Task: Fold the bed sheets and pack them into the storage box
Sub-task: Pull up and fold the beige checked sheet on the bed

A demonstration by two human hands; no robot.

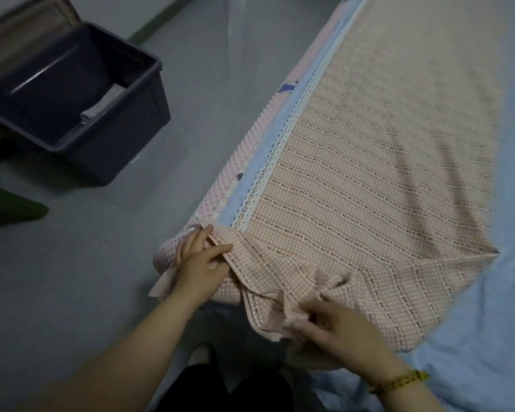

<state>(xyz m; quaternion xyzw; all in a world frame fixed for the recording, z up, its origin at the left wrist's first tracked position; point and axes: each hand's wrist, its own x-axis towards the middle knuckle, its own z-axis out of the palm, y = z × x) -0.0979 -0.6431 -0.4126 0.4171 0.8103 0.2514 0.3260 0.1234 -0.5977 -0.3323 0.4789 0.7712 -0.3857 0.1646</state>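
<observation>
The left hand [201, 264] and right hand [344, 334] have fingers [220, 249] clamped on the pink sheet [369, 173]. Uneven pulling may skew the fold.

A bedroom, possibly in a dormitory: a bed [488, 292] made up in blue, a pink checked sheet [354, 188] spread over it, on a plain grey floor [72, 278]. An open dark storage box [125, 138] sits nearby, with green skirting [158, 22] behind.

Blue-covered bed [488, 292]: pink checked sheet [354, 188] spread on top. Floor [72, 278]: storage box [125, 144].
</observation>
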